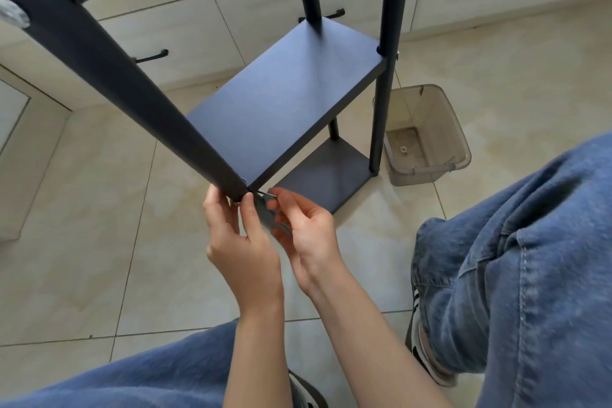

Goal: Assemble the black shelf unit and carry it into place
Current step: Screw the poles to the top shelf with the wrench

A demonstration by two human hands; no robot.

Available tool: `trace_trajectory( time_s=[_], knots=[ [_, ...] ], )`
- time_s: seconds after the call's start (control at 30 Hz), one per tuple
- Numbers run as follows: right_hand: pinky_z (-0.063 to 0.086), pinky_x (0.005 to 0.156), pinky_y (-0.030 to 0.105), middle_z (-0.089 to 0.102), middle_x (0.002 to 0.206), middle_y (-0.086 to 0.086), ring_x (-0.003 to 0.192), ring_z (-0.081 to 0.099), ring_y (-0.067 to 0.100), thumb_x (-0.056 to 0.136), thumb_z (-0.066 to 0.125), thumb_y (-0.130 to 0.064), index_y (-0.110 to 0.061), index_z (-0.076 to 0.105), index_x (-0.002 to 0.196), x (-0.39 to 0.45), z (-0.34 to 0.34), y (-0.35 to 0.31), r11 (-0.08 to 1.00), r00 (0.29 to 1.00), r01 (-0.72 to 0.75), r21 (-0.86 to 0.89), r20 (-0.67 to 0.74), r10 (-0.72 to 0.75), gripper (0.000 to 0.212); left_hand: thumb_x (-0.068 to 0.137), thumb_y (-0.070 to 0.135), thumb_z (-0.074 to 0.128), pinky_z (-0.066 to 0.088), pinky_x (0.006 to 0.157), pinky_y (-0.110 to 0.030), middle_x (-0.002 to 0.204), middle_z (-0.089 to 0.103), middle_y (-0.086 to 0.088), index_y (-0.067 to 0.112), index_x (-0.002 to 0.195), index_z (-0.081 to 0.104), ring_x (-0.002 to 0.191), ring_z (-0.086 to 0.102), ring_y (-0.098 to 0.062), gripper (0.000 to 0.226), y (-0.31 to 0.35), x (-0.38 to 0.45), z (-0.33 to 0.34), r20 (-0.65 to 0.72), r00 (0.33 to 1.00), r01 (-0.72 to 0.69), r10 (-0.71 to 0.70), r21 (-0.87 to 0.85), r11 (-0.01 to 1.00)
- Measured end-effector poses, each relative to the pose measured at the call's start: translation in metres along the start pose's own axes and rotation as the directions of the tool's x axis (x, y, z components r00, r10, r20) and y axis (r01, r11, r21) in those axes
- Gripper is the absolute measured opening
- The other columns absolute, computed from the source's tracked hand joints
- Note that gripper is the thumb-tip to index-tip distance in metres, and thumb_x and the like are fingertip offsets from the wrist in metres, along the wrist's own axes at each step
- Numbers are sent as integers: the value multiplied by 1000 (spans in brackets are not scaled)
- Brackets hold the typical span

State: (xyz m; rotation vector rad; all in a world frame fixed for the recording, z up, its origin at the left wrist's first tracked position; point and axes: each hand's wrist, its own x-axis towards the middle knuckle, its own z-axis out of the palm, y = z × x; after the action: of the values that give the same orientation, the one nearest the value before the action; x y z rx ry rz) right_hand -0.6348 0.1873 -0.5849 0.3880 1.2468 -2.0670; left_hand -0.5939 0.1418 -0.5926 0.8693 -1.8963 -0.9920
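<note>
at centre frame the left hand [231, 228] gripped the near post [132, 93] of the black shelf unit [284, 103] at the middle shelf's corner, while the right hand [304, 225] pinched a small metal piece [269, 194] just beside that joint. a clear plastic bin [427, 136] stood on the tiled floor [99, 242] at right, jeans-clad knees [516, 268] lower right. both forearms reached up from the bottom edge.

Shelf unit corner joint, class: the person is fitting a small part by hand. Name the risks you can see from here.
1. The right hand pinches a small metal fastener at the post base; if it slips, it could fall to the tiled floor.
2. The left hand alone steadies the post, so the joint may shift out of line.
3. The clear bin sits against the frame and could be knocked.
</note>
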Motion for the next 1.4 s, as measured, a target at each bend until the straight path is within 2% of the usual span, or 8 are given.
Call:
trace_trajectory(
  time_s=[0.17,0.33,0.5,0.7,0.83,1.07,1.2,1.4],
  knots=[
    [48,67,23,65,67,-9,70,53,9,99,57,-18,-19,75,86,4,-2,-3,999,998,37,22,-58,-36,21,103,19,55,41,99,-8,133,64,4,13,142,51,123,55,5,39,-4,-2,1,-29,999,-25,27,57,998],
    [53,71,23,67,70,-9,77,60,11,98,59,-20,-20,75,85,4,5,-1,999,1000,21,25,-9,-21,21,104,21,53,41,99,-7,134,64,4,11,142,51,126,55,1,40,-5,-2,5,-51,998,-40,43,67,997],
    [51,67,19,65,69,-7,73,61,10,98,59,-16,-20,75,81,6,7,-1,997,998,60,40,-4,-59,24,104,19,53,40,94,-2,125,61,13,8,142,52,114,51,23,40,-6,-4,6,-59,997,-51,55,53,997],
    [48,67,23,63,67,-8,73,57,10,98,58,-16,-19,75,81,10,5,-2,994,998,43,96,-40,-40,24,103,19,53,41,98,-4,127,61,11,7,142,52,115,52,21,41,-5,-5,6,-64,997,-45,46,15,999],
    [48,67,23,59,66,-5,72,55,13,99,58,-15,-17,74,82,11,8,-2,993,1000,10,121,10,-12,23,103,16,54,40,95,-2,124,58,21,6,142,52,114,51,24,40,-7,-4,6,-61,997,-48,50,22,999],
    [50,74,25,58,72,-1,79,56,15,100,56,-16,-14,74,89,15,6,0,995,999,20,100,36,-24,21,103,18,54,40,97,-3,127,60,13,7,143,52,115,51,23,42,-6,-5,5,-67,997,-48,49,18,999],
    [50,69,24,57,68,1,69,55,14,99,56,-10,-5,73,95,19,6,7,981,997,-22,193,83,6,18,103,17,55,40,95,-2,125,59,18,7,143,52,113,51,24,41,-6,-5,7,-71,997,-41,41,11,999],
    [48,89,32,57,70,0,81,57,19,97,57,-13,-19,78,79,29,8,14,988,992,-14,154,125,-5,28,102,16,55,41,95,-3,128,63,8,6,142,53,114,52,22,41,-5,-5,6,-84,996,-26,26,6,1000]
  ],
)
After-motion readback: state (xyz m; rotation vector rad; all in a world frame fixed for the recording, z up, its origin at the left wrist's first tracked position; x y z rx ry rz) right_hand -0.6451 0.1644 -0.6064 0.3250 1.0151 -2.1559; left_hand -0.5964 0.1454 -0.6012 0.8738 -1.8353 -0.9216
